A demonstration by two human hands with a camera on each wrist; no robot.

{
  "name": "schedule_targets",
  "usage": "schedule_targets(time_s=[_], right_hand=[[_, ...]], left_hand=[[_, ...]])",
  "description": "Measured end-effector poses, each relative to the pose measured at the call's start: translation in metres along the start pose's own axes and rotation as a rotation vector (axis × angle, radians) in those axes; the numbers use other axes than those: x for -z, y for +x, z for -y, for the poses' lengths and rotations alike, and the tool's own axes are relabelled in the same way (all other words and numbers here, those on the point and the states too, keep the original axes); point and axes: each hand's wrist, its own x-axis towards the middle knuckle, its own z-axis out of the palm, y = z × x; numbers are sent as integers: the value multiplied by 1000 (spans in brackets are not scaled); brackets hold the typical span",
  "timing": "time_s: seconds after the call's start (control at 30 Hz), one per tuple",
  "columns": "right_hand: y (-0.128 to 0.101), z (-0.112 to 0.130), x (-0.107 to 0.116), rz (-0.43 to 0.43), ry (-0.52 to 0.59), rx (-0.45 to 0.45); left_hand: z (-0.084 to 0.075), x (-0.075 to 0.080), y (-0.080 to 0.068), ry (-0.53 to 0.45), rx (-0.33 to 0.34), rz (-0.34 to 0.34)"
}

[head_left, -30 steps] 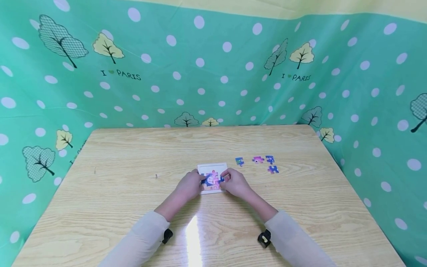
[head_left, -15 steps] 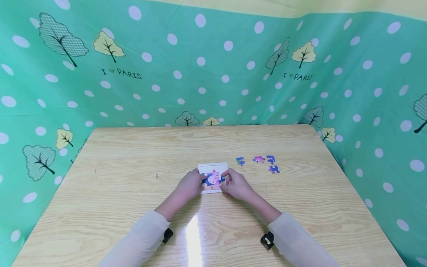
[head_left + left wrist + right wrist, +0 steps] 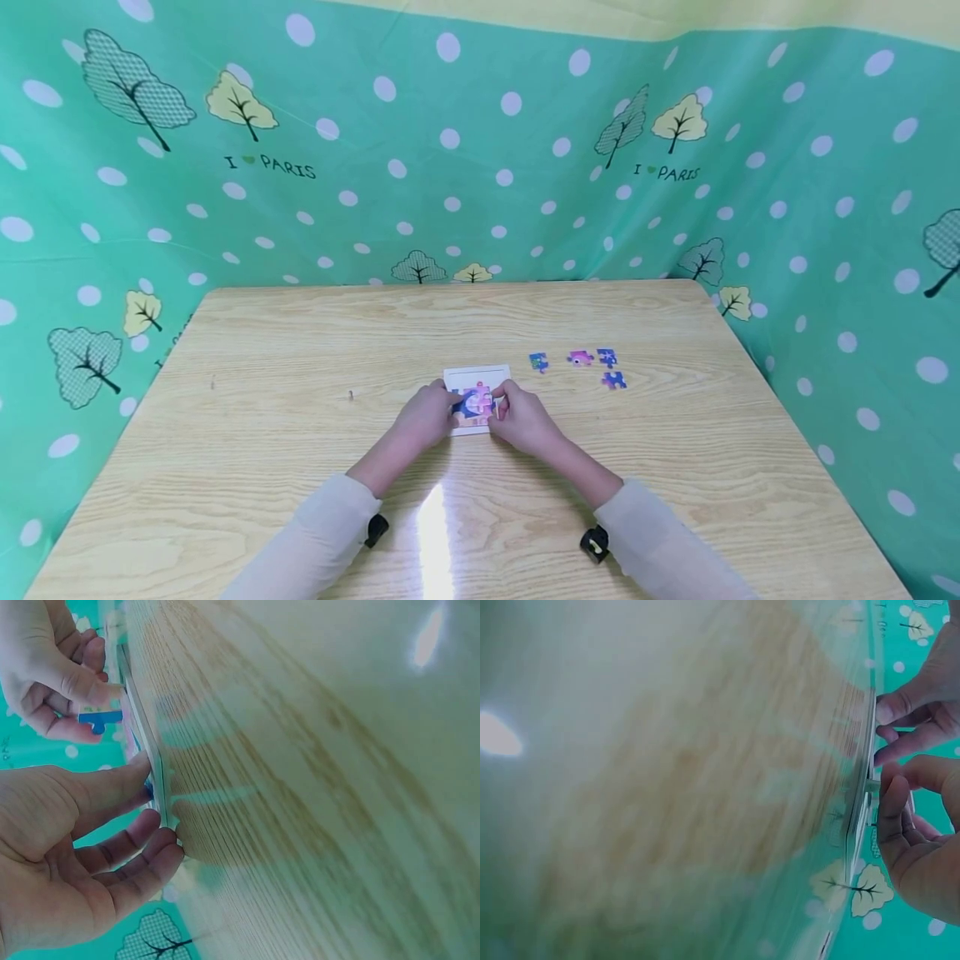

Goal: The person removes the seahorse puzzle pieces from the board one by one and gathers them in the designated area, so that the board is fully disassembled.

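A small white puzzle board [image 3: 477, 374] lies flat on the wooden table [image 3: 300, 350], partly filled with pink and blue pieces. My left hand [image 3: 426, 417] rests at the board's left edge, and in the left wrist view its thumb and nearly straight fingers [image 3: 154, 859] touch the board's edge [image 3: 159, 791]. My right hand [image 3: 522, 417] is over the board's right side. In the left wrist view the right hand [image 3: 52, 667] pinches a blue puzzle piece [image 3: 99, 718] between thumb and fingers just above the board. The right wrist view shows both hands [image 3: 922, 825] at the board's edge [image 3: 859, 825].
Several loose puzzle pieces lie to the right of the board: a green-blue one [image 3: 538, 362], a pink one [image 3: 580, 358] and two blue ones [image 3: 607, 357] [image 3: 613, 381]. Green dotted cloth [image 3: 480, 167] walls the table on three sides.
My right hand has shifted slightly left, further over the board, with the piece in its fingers. The left hand stays at the board's left edge.
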Motion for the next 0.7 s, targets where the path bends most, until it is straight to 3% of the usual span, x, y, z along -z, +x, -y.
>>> schedule_targets(time_s=[0.23, 0.5, 0.7], right_hand=[[0, -5, 1, 54, 135, -63], [0, -13, 7, 126, 292, -96], [0, -18, 11, 119, 369, -136]], left_hand=[[1, -1, 0, 35, -7, 2], [1, -1, 0, -1, 8, 10], [0, 0, 0, 6, 16, 27]])
